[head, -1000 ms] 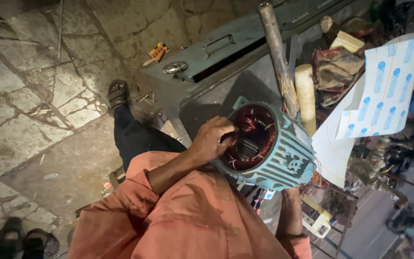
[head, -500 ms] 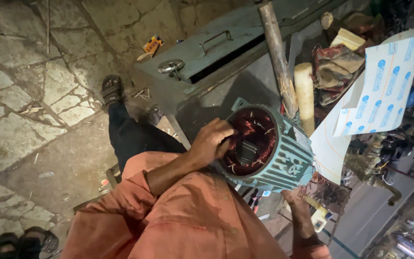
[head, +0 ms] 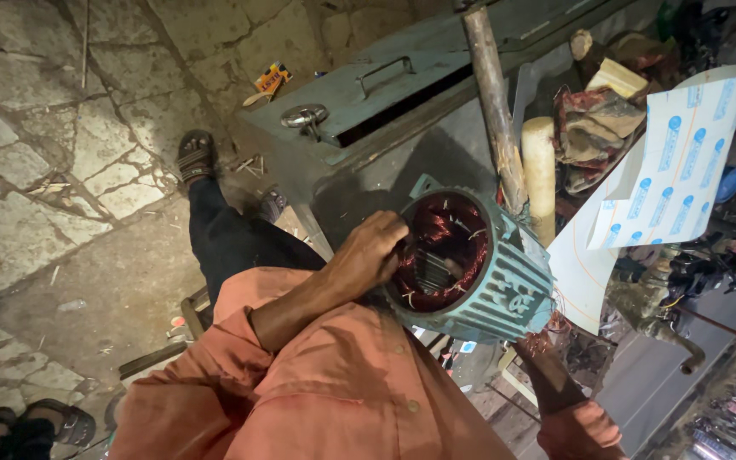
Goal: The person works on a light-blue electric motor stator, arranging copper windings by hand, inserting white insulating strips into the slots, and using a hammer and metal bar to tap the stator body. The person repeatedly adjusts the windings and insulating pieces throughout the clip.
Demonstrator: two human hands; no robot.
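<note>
**Left hand at the stator's open mouth, right arm passing under it**

You are bending over a teal-green finned cast-metal motor housing (head: pixel 491 277), and everything below is placed from it. Its bore is lying tilted, the open mouth facing up and toward your left side, the long axis running away to the lower right. Inside, reddish copper windings (head: pixel 445 251) are ringing the bore.

Your left hand (head: pixel 368 255) is sitting right at the near rim of that mouth, so the windings are lying just beyond your fingers, toward the right. The fingers are curling together over the rim into the copper; whether they are pinching a strand you cannot tell, as the tips are hidden.

Your right forearm (head: pixel 551 383) is passing below the housing's lower edge; the right hand itself is not showing, so its grip cannot be judged. The left hand is clearly the nearer one to the bore.

Just behind the housing, a rough wooden pole (head: pixel 491 94) is leaning, its lower end meeting the housing's upper side, with a pale cylindrical block (head: pixel 540 170) beside it. To the right, white sheets with blue ovals (head: pixel 670 162) are hanging close. Farther back, a grey metal box with a handle (head: pixel 385 81) is standing on the cracked stone floor (head: pixel 36 196), and your sandalled foot (head: pixel 196 153) is resting to its left.
</note>
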